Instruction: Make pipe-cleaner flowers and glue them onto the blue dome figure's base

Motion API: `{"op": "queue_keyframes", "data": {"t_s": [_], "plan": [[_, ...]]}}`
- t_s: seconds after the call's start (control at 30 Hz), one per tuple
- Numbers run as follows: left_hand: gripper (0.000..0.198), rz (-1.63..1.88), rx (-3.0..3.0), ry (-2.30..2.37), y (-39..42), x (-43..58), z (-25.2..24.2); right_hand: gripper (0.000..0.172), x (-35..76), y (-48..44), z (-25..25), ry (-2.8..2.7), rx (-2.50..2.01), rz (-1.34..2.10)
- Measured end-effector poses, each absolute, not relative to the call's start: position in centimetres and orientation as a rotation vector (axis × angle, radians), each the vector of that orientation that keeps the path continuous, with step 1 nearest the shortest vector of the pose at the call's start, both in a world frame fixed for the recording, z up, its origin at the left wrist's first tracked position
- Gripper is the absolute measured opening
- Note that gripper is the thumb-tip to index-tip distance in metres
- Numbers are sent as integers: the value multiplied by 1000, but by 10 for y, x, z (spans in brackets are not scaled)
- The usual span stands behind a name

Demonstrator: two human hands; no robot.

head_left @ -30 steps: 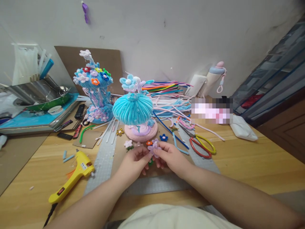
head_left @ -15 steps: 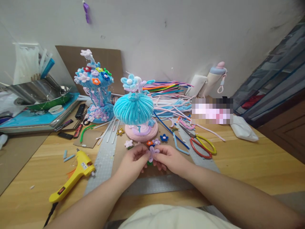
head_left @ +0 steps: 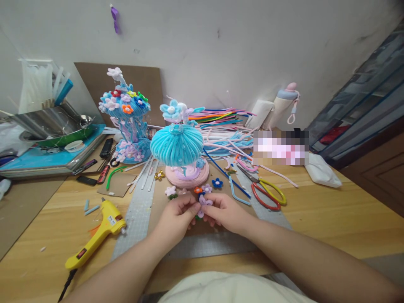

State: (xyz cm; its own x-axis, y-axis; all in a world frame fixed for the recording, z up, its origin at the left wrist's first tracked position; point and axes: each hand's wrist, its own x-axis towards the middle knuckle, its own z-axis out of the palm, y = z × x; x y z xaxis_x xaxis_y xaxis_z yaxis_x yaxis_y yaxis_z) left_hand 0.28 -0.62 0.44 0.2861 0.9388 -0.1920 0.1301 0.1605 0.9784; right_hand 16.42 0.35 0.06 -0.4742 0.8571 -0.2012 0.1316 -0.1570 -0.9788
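Observation:
My left hand [head_left: 177,217] and my right hand [head_left: 224,211] meet over the grey cutting mat [head_left: 135,219], both pinching a small purple pipe-cleaner flower [head_left: 203,203] between their fingertips. A bit of green shows under the flower. Just beyond my fingers lie small loose flowers: white [head_left: 170,190], orange [head_left: 198,190], purple [head_left: 207,187] and dark blue [head_left: 217,182]. Behind them stands a fluffy blue dome model on a pink round base [head_left: 177,145].
A yellow glue gun [head_left: 96,235] lies at left on the wooden table. Red-and-yellow scissors [head_left: 267,192] lie at right. A taller blue flowered model [head_left: 126,115] stands behind, with a heap of coloured pipe cleaners [head_left: 221,122] by the wall and a metal tray [head_left: 47,122] far left.
Both hands have shifted slightly and turned the purple flower between the fingertips; it sits a little lower. Nothing else moved.

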Motion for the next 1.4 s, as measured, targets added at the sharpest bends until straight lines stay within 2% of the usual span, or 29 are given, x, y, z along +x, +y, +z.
{"op": "queue_keyframes", "data": {"t_s": [0.17, 0.57, 0.77, 1.0, 1.13, 1.4], "plan": [[26, 805, 1315, 1157, -5, 2, 6, 20, 165, 1, 5, -1544, -1098, 1739], [29, 801, 1256, 1165, -8, 9, 9, 28, 162, 2, -3, -1379, -1124, 1566], [24, 769, 1296, 1187, -8, 6, 9, 25, 164, 4, 1, -1407, -1106, 1604], [23, 869, 1270, 1214, -7, 4, 3, 24, 163, 1, 4, -1402, -1111, 1858], [25, 835, 1273, 1177, -6, 5, 3, 27, 162, 1, 6, -1411, -1094, 1826], [28, 815, 1261, 1173, -7, 7, 5, 22, 162, 2, 3, -1429, -1152, 1813]]}}
